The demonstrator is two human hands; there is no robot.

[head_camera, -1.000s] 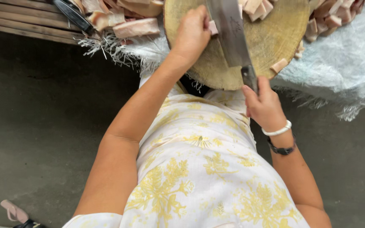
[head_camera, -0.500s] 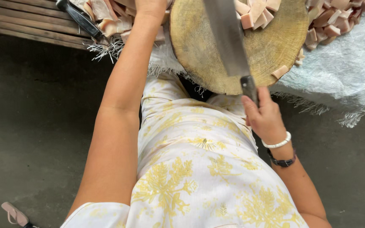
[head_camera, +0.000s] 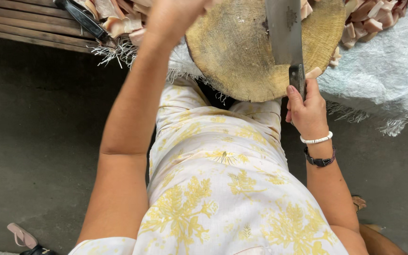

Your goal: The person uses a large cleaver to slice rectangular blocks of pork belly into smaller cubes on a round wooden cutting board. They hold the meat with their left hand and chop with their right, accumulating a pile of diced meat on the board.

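Observation:
My right hand (head_camera: pixel 308 111) grips the dark handle of a broad cleaver (head_camera: pixel 285 33), whose blade lies over a round wooden chopping block (head_camera: pixel 242 56). My left hand (head_camera: pixel 173 16) reaches up past the block's left edge toward a heap of pale pink meat pieces (head_camera: pixel 121 21); its fingers run out of the top of the frame, so what they touch is hidden. One small meat piece (head_camera: pixel 313 72) rests on the block beside the cleaver's handle.
More cut meat pieces (head_camera: pixel 371 19) lie at the top right on a white woven sheet (head_camera: pixel 378 75). A second black-handled knife (head_camera: pixel 83 19) lies on wooden slats (head_camera: pixel 20 23) at top left. Grey concrete floor below, with a pink sandal (head_camera: pixel 22 235) at bottom left.
My left hand left the block's surface and moved up and left toward the meat heap. The cleaver and my right hand stayed nearly where they were.

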